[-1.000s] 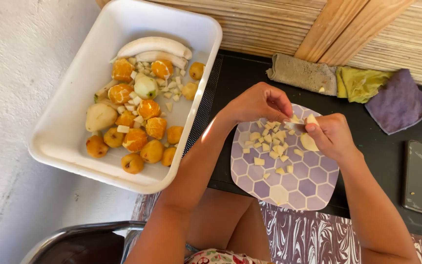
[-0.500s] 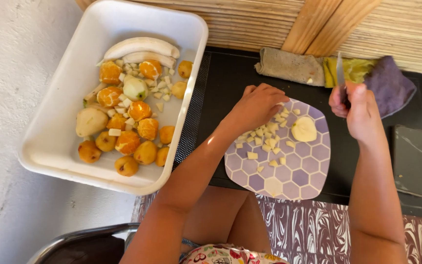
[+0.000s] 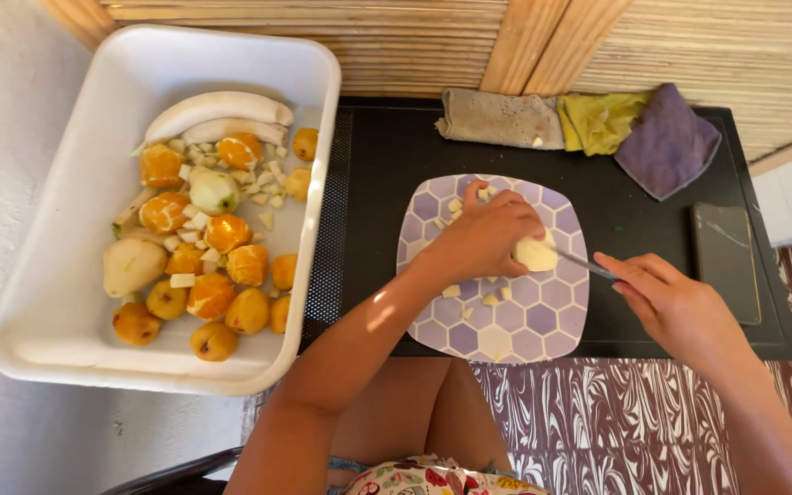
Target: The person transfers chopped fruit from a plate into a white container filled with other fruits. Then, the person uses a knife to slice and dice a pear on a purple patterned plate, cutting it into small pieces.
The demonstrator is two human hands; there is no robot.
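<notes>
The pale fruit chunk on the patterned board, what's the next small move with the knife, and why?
Probably press the knife down through the pale fruit chunk: the left hand pins it on the hexagon-patterned board, and the right hand has the blade at its edge.

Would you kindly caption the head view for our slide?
Left hand steadies a pale fruit piece on a hexagon-patterned board while the right hand cuts with a knife.

I have only one view, from the camera on the person's head. It looks almost straight down, fairly close, over the knees onto the black worktop (image 3: 396, 156). The white tub (image 3: 66, 302) fills the left side, a slatted wall (image 3: 414, 37) runs along the top, and both forearms enter from below.
</notes>
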